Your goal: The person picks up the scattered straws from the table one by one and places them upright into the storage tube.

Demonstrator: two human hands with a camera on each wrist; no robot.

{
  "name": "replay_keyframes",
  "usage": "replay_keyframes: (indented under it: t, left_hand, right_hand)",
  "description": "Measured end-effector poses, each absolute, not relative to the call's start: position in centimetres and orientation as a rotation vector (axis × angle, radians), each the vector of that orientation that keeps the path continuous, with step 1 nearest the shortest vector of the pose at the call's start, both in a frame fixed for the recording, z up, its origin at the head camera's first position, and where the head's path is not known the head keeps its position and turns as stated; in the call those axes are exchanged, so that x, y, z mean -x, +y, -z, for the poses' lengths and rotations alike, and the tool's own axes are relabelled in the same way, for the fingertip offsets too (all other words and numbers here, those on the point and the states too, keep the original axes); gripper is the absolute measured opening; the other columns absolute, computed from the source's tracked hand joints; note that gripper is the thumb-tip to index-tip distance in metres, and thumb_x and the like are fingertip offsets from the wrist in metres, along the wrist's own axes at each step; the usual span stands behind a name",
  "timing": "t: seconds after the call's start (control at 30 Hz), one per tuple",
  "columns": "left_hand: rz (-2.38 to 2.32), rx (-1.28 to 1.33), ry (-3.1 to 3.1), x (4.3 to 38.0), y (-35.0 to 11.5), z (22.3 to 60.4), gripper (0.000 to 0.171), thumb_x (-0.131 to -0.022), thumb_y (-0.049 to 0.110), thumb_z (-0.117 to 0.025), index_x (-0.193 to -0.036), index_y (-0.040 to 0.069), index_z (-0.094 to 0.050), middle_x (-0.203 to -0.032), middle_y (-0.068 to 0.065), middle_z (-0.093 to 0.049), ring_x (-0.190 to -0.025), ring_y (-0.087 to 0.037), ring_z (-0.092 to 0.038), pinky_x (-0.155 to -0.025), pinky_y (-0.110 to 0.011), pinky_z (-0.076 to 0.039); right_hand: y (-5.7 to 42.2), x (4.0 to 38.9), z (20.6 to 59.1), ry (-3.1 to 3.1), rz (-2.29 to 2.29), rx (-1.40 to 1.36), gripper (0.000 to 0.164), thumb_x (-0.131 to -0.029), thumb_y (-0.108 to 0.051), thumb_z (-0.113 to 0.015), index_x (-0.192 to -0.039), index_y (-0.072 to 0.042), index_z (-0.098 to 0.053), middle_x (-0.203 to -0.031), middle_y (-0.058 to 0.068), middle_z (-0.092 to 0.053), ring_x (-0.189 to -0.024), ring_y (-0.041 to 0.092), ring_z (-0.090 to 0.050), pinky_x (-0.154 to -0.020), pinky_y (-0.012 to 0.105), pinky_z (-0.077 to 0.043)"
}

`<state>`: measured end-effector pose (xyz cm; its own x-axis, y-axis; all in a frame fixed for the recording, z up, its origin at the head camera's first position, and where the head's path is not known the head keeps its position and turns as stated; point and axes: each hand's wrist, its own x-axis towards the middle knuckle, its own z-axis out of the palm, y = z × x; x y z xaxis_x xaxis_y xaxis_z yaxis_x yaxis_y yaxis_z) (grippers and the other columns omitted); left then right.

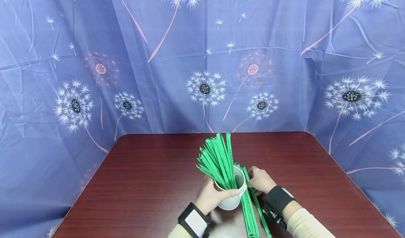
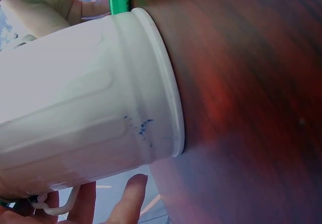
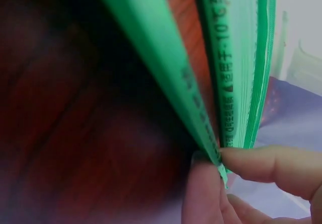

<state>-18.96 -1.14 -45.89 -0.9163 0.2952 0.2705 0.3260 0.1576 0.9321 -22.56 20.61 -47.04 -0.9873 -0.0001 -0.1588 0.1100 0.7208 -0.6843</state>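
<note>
My left hand (image 1: 209, 197) grips a small white plastic bucket (image 1: 229, 203) by its side, thumb across the near rim. Its base sits at the tabletop in the left wrist view. Many long green wrapped straws (image 1: 218, 157) stand in it, leaning left. Right of the bucket, more green straws (image 1: 250, 215) lie in a bundle pointing toward me. Just beyond that bundle, my right hand (image 1: 262, 181) pinches the far end of a single green straw (image 3: 161, 68) between thumb and forefinger. Black print runs along the wrappers in the right wrist view.
The dark red wood-grain table (image 1: 142, 181) has rounded far corners. A blue curtain (image 1: 171, 90) printed with dandelions hangs behind it and along both sides. The bucket's small white handle (image 2: 65, 206) hangs by the left fingers.
</note>
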Motion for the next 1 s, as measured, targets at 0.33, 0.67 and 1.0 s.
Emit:
replay_keyframes:
  t: [0.33,0.67,1.0]
  left_hand:
    - [1.899,0.645,-2.378,18.9,-1.2,45.9,0.074,-0.071,0.033,-0.089,-0.136,0.026,-0.053,-0.129,0.006,-0.061,-0.121,-0.013,-0.056,-0.104,-0.034,-0.042]
    - [1.886,0.648,-2.368,18.9,-1.2,46.0,0.078,-0.071,0.034,-0.089,-0.138,0.026,-0.051,-0.132,0.005,-0.059,-0.123,-0.014,-0.054,-0.105,-0.035,-0.041]
    - [1.924,0.685,-2.344,19.0,-1.2,45.9,0.071,-0.071,0.032,-0.089,-0.133,0.029,-0.056,-0.127,0.009,-0.063,-0.121,-0.014,-0.057,-0.107,-0.033,-0.040]
  right_hand:
    - [20.9,22.7,45.5,2.808,1.145,-0.099,0.054,-0.081,-0.002,-0.066,-0.130,0.012,-0.048,-0.091,0.020,-0.065,-0.057,0.021,-0.061,-0.049,0.036,-0.055]
    - [20.4,22.9,40.6,3.040,1.382,-0.037,0.043,-0.091,-0.007,-0.060,-0.132,0.002,-0.050,-0.102,0.021,-0.066,-0.060,0.023,-0.066,-0.055,0.030,-0.052]
    - [18.5,21.3,35.1,3.339,1.832,0.299,0.018,-0.096,-0.014,-0.064,-0.110,-0.003,-0.065,-0.089,0.013,-0.070,-0.063,-0.003,-0.061,-0.059,0.018,-0.052]
